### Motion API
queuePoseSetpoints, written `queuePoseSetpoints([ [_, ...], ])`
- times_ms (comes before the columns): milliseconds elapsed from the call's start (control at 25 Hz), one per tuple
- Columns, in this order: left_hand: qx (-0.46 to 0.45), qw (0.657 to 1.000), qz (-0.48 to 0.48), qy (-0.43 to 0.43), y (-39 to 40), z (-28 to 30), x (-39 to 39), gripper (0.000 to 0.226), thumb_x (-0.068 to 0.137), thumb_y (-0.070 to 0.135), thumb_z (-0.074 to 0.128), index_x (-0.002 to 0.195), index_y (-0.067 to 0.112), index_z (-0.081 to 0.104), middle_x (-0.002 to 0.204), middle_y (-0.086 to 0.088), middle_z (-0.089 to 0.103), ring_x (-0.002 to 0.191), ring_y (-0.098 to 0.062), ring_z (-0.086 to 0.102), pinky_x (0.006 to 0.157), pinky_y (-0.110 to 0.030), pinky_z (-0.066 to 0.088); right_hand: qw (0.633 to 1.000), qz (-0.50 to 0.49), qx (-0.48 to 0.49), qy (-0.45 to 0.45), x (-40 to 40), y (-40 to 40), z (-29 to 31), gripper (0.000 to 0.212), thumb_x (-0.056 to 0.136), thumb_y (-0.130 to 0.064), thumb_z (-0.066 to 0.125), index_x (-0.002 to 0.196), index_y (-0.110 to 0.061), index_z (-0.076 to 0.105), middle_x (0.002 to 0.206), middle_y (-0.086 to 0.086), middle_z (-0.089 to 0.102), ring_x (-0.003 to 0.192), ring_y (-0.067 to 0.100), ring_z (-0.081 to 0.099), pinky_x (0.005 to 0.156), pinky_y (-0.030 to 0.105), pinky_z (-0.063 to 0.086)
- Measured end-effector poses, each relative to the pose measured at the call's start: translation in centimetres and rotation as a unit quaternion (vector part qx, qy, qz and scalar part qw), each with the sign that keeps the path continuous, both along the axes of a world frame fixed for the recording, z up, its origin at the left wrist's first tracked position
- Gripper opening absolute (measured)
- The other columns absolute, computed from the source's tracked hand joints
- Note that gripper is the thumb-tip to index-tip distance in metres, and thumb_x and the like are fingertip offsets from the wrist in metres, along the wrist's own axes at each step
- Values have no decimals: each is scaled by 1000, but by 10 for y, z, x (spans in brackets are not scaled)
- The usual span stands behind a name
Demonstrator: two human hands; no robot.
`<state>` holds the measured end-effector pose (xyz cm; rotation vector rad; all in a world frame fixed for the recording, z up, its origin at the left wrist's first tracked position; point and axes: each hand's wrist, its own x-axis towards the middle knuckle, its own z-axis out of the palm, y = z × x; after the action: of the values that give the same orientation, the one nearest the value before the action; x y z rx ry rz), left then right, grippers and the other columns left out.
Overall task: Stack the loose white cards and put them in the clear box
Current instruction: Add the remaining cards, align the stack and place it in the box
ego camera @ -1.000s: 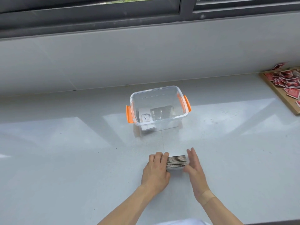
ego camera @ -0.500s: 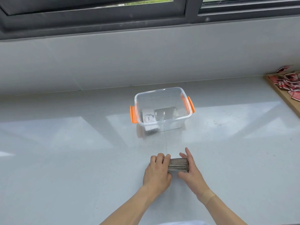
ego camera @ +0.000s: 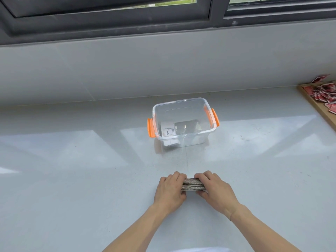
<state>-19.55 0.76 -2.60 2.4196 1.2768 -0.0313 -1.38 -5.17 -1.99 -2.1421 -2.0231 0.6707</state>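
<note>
A stack of cards (ego camera: 193, 184) stands on edge on the pale counter, its striped edges facing up. My left hand (ego camera: 170, 190) presses against its left end and my right hand (ego camera: 215, 190) curls over its right end, so both grip the stack between them. The clear box (ego camera: 181, 137) with orange side latches sits farther back, directly beyond the hands. Inside it lies a white card (ego camera: 168, 130) with print, next to a dark reflective patch.
A wooden tray (ego camera: 320, 108) holding several red packets sits at the right edge. A grey wall rises behind the box under a dark window frame (ego camera: 216, 13). The glossy counter spreads wide to the left and right of my hands.
My right hand has gone from flat and open beside the stack to curled over its right end. The stack looks more squared between both hands. The camera has moved slightly.
</note>
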Motion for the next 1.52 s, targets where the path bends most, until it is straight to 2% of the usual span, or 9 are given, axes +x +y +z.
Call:
queuePoseSetpoints([
  [200, -20, 1000, 9, -19, 6, 3, -1, 35, 75, 26, 56, 109, 27, 50, 106, 7, 54, 100, -20, 48, 80, -32, 38, 1000, 8, -6, 18, 2, 2, 3, 36, 86, -44, 58, 118, -39, 41, 111, -14, 50, 87, 14, 58, 64, 34, 50],
  [360, 3, 998, 9, -57, 8, 7, -6, 36, 72, 27, 60, 108, 26, 52, 104, 8, 55, 96, -17, 49, 78, -31, 41, 999, -12, 35, 39, 4, 1, 10, 33, 79, -48, 58, 108, -43, 43, 104, -18, 51, 79, 6, 55, 59, 31, 51],
  [560, -7, 1000, -20, 4, -4, -1, -10, 37, 76, 23, 56, 112, 26, 48, 108, 4, 51, 98, -21, 49, 79, -32, 37, 1000, -2, -4, 12, -7, -13, -3, 35, 81, -49, 56, 111, -36, 44, 105, -14, 49, 83, 11, 56, 55, 30, 46],
  [760, 8, 1000, -9, -15, 0, 2, -7, 37, 68, 21, 57, 103, 26, 49, 99, 5, 53, 88, -20, 49, 72, -31, 37, 1000, -15, 22, 5, -4, -12, -3, 33, 73, -50, 56, 103, -37, 47, 96, -16, 50, 69, 11, 54, 48, 27, 44],
  [1000, -4, 1000, -10, 3, -1, -1, -6, 35, 71, 22, 55, 105, 24, 47, 102, 4, 51, 93, -22, 49, 77, -32, 37, 1000, 0, 13, -9, -3, -11, -7, 35, 73, -48, 55, 104, -35, 47, 95, -14, 51, 75, 10, 55, 49, 30, 45],
  [1120, 10, 1000, -3, -17, -1, -3, -8, 36, 69, 24, 57, 103, 26, 47, 100, 7, 52, 89, -18, 48, 76, -31, 36, 999, -5, 38, -5, -2, -13, -10, 35, 70, -46, 59, 101, -36, 48, 92, -15, 52, 72, 8, 54, 44, 28, 43],
  [1240, -2, 1000, -10, 9, -5, -4, -7, 36, 71, 25, 55, 106, 25, 47, 102, 5, 52, 93, -20, 50, 84, -33, 37, 1000, -14, 12, 6, -5, -17, -14, 34, 72, -45, 60, 101, -33, 48, 95, -12, 52, 63, 14, 56, 44, 31, 44],
  [1360, -3, 1000, -12, 14, -4, -6, -7, 36, 72, 25, 54, 107, 25, 47, 103, 3, 52, 94, -22, 51, 87, -35, 38, 1000, -3, -2, -5, -3, -15, -14, 36, 72, -51, 56, 103, -35, 46, 98, -13, 52, 72, 13, 56, 48, 29, 43],
  [1520, -5, 1000, -12, 11, -4, -6, -7, 37, 71, 26, 53, 108, 25, 45, 103, 4, 51, 95, -21, 51, 89, -35, 37, 997, 34, 52, -41, -4, -14, -4, 49, 67, -56, 59, 110, -33, 51, 107, -12, 53, 89, 17, 53, 68, 30, 47],
])
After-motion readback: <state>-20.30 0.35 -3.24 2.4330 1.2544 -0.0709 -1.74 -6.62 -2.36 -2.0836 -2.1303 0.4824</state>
